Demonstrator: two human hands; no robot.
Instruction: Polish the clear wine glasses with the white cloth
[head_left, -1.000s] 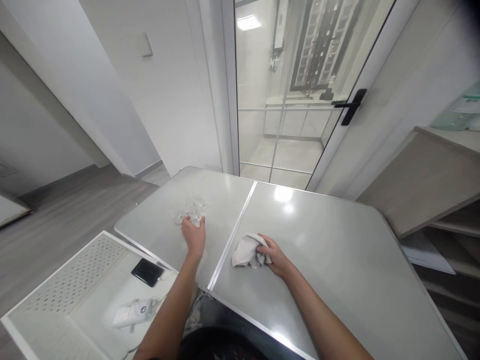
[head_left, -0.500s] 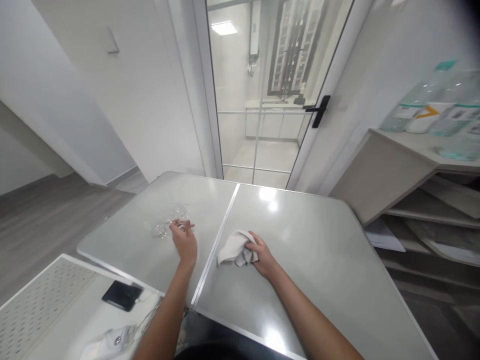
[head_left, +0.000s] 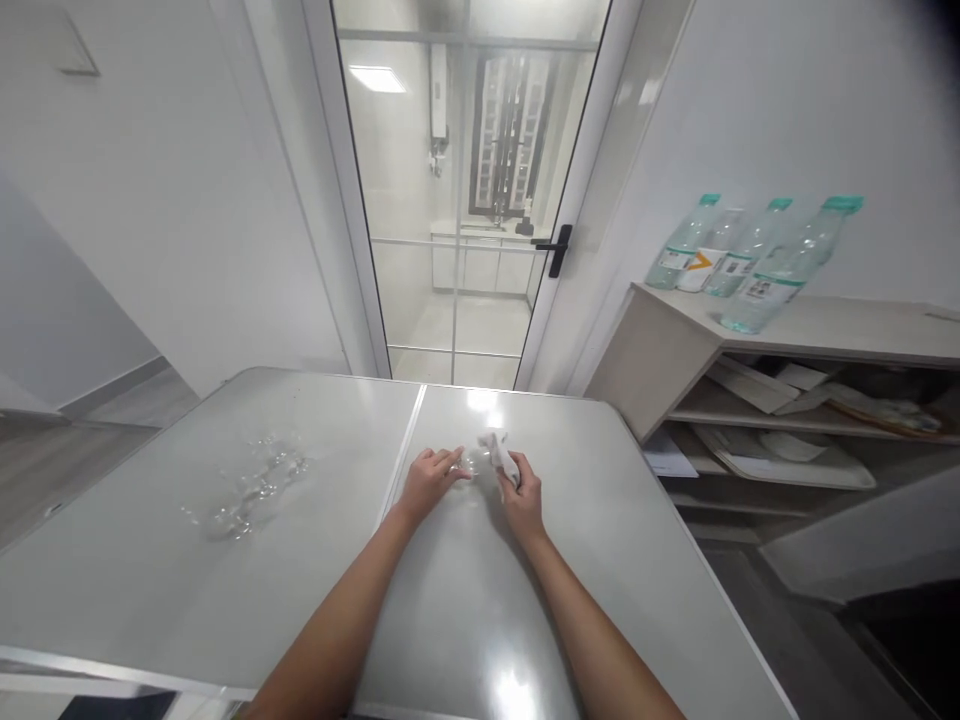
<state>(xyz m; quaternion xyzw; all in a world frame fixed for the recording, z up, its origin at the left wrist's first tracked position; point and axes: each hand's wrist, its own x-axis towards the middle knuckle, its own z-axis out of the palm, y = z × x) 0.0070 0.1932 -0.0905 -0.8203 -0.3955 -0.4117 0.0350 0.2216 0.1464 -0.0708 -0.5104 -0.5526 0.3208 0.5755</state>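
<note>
My left hand is just right of the metal seam on the grey tabletop. Its thumb and fingers are closed around a small, clear, glinting thing, whose kind I cannot make out. In my right hand is a crumpled whitish cloth, held at its lower edge and raised toward the clear thing. The cloth and that thing are very close; whether they touch is unclear. Farther left, a spread of clear, shiny pieces lies on the tabletop, too transparent to name.
Several clear bottles with green caps stand on a low shelf unit at the right, with papers and trays on its shelves. Behind the table is a glass door with a black handle. A metal strip divides the tabletop.
My left hand has moved from the clear pieces rightward across the strip, bringing something clear beside the cloth. The cloth is now raised and more bunched. The view has shifted right.
</note>
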